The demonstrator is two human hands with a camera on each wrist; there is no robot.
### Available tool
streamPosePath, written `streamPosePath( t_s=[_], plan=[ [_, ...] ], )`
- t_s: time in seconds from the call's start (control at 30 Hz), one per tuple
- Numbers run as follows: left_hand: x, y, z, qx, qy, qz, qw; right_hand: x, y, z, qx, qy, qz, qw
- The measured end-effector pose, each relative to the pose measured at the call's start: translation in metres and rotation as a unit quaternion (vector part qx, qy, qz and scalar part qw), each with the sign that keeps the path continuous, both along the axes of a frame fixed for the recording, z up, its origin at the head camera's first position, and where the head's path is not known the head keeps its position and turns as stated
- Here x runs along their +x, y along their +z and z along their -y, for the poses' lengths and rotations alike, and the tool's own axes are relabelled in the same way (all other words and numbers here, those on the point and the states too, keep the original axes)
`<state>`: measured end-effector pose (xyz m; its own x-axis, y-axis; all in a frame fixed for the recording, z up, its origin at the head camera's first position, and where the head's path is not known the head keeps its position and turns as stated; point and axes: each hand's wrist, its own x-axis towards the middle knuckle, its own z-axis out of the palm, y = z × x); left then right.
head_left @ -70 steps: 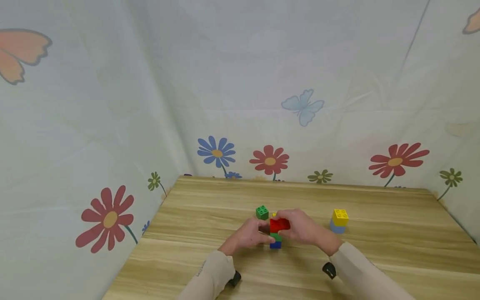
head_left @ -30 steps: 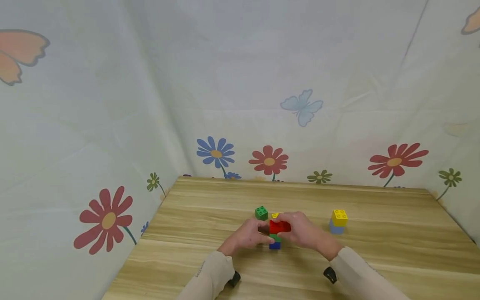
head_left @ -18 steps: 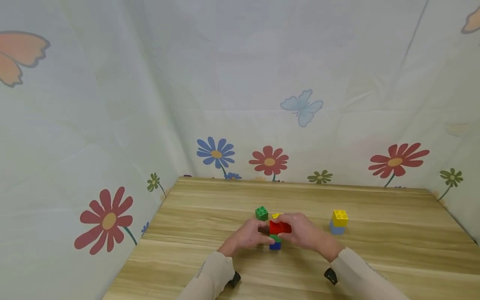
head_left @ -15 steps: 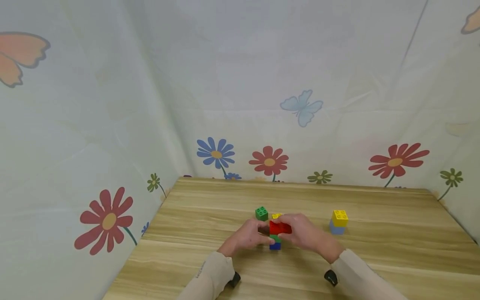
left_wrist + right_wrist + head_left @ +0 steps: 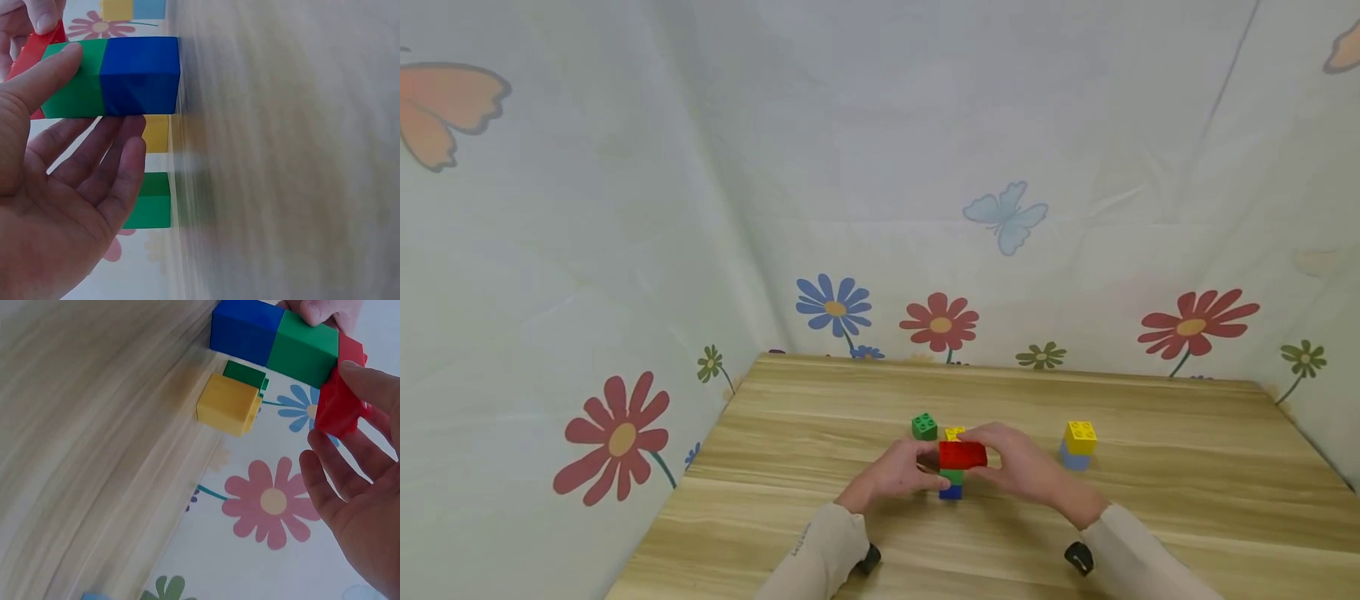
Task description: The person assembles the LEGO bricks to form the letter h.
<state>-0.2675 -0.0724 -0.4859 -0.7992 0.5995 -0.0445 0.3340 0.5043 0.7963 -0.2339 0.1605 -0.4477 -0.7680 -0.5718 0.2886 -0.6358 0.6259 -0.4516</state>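
A stack stands on the table in front of me: a dark blue toy building brick (image 5: 142, 75) at the bottom, a green brick (image 5: 84, 94) on it, and a longer red brick (image 5: 962, 455) on top. The red one juts out to the right past the green. My left hand (image 5: 891, 477) pinches the green brick, thumb on its near face and fingers behind. From the right, my right hand (image 5: 1026, 467) pinches the red brick's overhanging end. Its thumb (image 5: 369, 384) lies on the red side; the other fingers spread behind and below.
Just behind the stack sits a yellow brick (image 5: 228, 403), with another green brick (image 5: 924, 426) to its left. Farther right, a yellow brick (image 5: 1081, 437) tops a light blue brick (image 5: 1075, 459). A flower-printed cloth (image 5: 880, 208) hangs behind the wooden table (image 5: 820, 392).
My right hand has slid slightly right along the red brick, so more of the brick shows. The left hand and the stack have kept their place.
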Motion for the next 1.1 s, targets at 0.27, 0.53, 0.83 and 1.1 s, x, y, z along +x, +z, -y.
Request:
streamPosePath(
  t_s=[0.27, 0.53, 0.83, 1.1],
  plan=[
    [0.003, 0.003, 0.001, -0.001, 0.01, 0.006, 0.9999, 0.001, 0.004, -0.023, 0.006, -0.016, -0.033, 0.9993],
    [0.005, 0.009, 0.0, 0.004, 0.017, 0.017, 0.9997, 0.001, 0.004, -0.045, 0.007, -0.034, -0.054, 0.9979],
    [0.006, 0.014, -0.002, 0.013, 0.033, 0.009, 0.9993, -0.006, 0.003, -0.081, 0.002, -0.078, -0.107, 0.9911],
    [0.005, 0.016, -0.004, 0.023, 0.027, 0.002, 0.9994, -0.007, 0.005, -0.109, 0.018, -0.092, -0.094, 0.9911]
  ],
)
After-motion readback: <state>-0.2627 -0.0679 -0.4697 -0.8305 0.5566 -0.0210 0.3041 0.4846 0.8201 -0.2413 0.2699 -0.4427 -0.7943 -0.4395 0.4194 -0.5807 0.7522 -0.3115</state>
